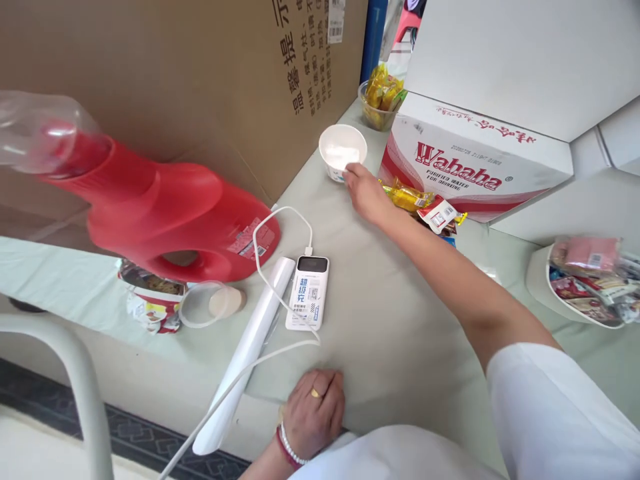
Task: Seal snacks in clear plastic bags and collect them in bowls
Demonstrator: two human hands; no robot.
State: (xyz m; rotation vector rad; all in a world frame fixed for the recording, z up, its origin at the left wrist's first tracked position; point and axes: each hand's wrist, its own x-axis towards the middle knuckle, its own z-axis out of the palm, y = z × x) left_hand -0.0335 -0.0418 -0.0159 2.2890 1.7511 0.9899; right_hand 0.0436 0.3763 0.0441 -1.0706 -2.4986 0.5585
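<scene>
Reaching out: we extend our right hand [364, 192] across the pale tabletop [400, 320] to the white bowl [343, 151].
R. grip: fingertips touch the bowl's near rim/wall; whether they clasp it we cannot tell, as the fingers are seen from behind.
L. grip: our left hand [314, 412] rests palm-down on the near table edge, fingers curled loosely, holding nothing; ring on one finger, bead bracelets at the wrist.
Bowl: upright, white inside, at the far end of the table, just beside the brown cardboard box [200, 80] w/ printed characters.
Snack packets: yellow and red wrappers [425, 205] lie just right of our r. hand, against the Wahaha water carton [465, 167].
Far cup: clear cup of yellow packets [381, 100] stands behind the bowl.
Detergent bottle: red jug [165, 213] lies tilted on its side at left, clear cap end toward the camera, blurred.
Power bank: white unit [307, 292] w/ white cable [280, 220] plugged in, near table centre.
Roll: white roll [250, 347] lies alongside the power bank, overhanging the table edge.
Clear cup: plastic cup [207, 303] on its side below the jug.
R. side: white dish of wrapped snacks [590, 283].
</scene>
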